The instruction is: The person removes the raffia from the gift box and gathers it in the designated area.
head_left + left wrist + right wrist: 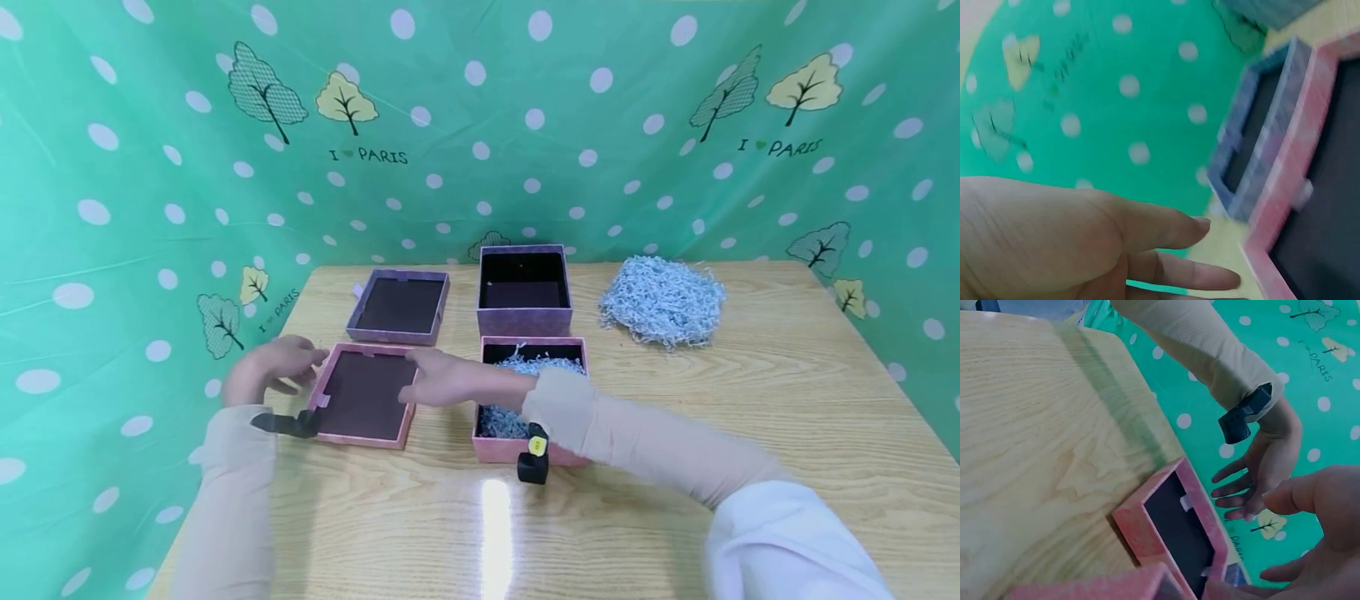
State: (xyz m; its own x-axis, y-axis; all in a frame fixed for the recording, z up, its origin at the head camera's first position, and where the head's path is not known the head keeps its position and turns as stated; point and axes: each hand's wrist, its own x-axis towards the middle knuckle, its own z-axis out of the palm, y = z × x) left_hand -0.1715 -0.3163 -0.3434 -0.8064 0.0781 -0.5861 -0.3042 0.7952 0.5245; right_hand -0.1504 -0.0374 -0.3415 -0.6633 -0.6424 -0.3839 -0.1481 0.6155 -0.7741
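A shallow pink box lid (360,439) with a dark inside lies hollow side up at the left of the table. At its left edge is my left hand (288,364), fingers extended; in the left wrist view this hand (1054,240) shows a gap between its fingertips and the pink rim (1294,144). My right hand (442,379) reaches across to the lid's right edge, thumb and fingers spread at the rim. In the right wrist view the right hand (1329,531) has its fingers loosely extended, with nothing gripped.
Under my right forearm stands a pink box (498,452) holding blue shredded paper (536,365). Behind it is a purple box (525,322) with a black inside. A purple lid (392,337) lies behind the pink one. More blue shredded paper (663,300) is heaped at the back right.
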